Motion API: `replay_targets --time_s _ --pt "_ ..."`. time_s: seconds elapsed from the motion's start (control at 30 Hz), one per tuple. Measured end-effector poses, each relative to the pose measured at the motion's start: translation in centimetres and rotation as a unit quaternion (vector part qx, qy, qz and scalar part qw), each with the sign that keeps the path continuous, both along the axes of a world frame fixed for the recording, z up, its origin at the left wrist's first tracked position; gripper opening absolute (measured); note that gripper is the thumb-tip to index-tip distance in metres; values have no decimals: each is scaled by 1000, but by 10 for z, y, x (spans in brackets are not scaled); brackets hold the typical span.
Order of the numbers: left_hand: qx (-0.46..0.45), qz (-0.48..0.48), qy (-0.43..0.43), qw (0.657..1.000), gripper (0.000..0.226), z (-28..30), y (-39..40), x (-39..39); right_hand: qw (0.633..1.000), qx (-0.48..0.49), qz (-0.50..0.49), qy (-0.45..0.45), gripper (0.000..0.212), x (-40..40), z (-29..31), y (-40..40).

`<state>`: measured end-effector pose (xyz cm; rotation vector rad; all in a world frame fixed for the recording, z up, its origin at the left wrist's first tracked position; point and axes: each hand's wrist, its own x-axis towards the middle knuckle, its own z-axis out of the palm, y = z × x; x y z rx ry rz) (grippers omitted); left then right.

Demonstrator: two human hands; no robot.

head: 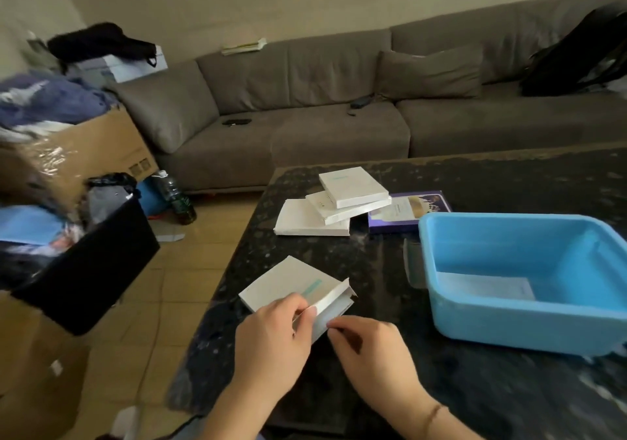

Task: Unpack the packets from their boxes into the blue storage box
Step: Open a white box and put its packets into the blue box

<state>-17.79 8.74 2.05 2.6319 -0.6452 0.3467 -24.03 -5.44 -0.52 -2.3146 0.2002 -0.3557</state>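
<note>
Two hands at work on one white box (298, 290), lying on the dark table (475, 388) to the left of the blue storage box (522, 331). Left hand (271, 334) with fingers curled, pinching the box's near end flap; right hand (369, 348) with fingers bent, pinching at the open end, probably to draw out the packet while the other steadies the carton. Kept close beside the blue storage box, likely so the contents travel a short way. Already inside the blue storage box: one flat white packet (485, 287) on its floor. Beyond and to the left of it, stacked askew: three more white boxes (334, 207), apparently waiting; just beside these, a purple box (407, 212). Teal strip on the held box's lid, lettering too blurred to read; likewise any print on the purple box.
</note>
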Motion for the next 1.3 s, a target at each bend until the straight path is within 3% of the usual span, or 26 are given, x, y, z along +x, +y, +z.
replay_targets --time_s 0.1,0.23,0.37,0.5,0.63,0.8,0.93,1.03,1.13,1.2,1.3 --pt "-15 -9 8 1000 25 0 0 1 999 -27 -17 -19 24 12 -3 12" --pt "-18 -14 1 1000 21 -1 3 5 987 -155 20 -45 43 17 -14 8" --pt "-15 -21 4 1000 20 -4 3 7 951 -297 64 -50 34 17 -22 -7" --pt "-15 -34 16 999 17 -8 2 6 921 -366 96 -93 45 16 -33 -24" --pt "-9 -36 27 999 16 -12 2 7 917 -371 96 -108 21 13 -38 -34" --pt "-11 -26 37 999 16 -10 1 7 911 -349 110 -192 20 4 -38 -43" --pt "-17 -22 43 999 17 -10 -1 10 924 -261 62 -274 22 -21 -33 -50" --pt "2 -40 56 998 20 -18 -2 11 939 -198 51 -278 34 -43 -32 -62" --pt "70 -73 68 993 41 -18 -6 10 943 -156 74 -283 25 -58 -22 -76" --pt "17 -125 95 987 69 -5 -14 9 938 -156 115 -287 22 -63 -12 -88" --pt "-132 -248 190 941 68 30 -39 12 917 -194 191 -291 25 -70 16 -111"
